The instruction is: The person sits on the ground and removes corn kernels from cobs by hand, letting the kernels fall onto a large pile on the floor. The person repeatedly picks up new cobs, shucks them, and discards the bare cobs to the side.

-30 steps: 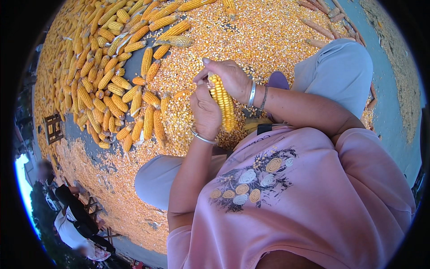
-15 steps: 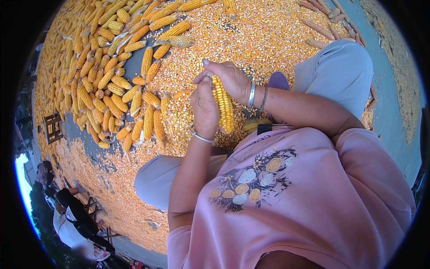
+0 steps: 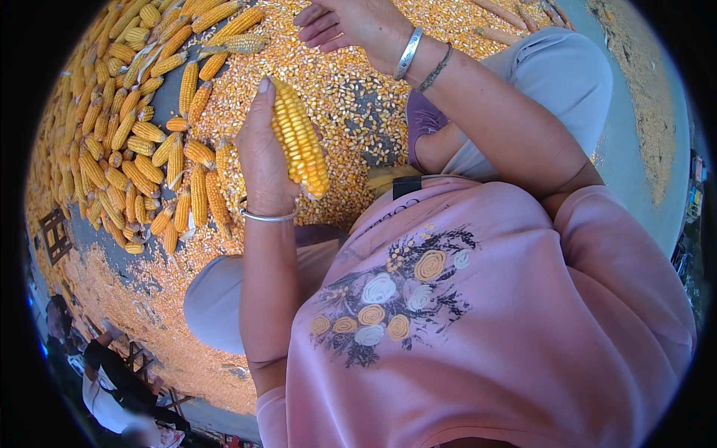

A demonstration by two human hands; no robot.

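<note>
An ear of corn stands nearly upright in my left hand. The thumb lies along its side, and the other fingers are mostly hidden behind it. Yellow kernels cover the side that shows. My right hand is away from the ear, farther off and to the right, above loose kernels. Its fingers are stretched out, with nothing visible in them. Beneath both hands spreads a bed of loose corn kernels.
Many ears of corn are heaped at the left and far left. Bare cobs lie at the far right. My legs flank the kernels. A small wooden frame stands at the left edge; another person is at the lower left.
My right hand has come off the ear and moved away, its fingers now stretched out. My left hand keeps the ear. The whole view has shifted, with the heap now farther left.
</note>
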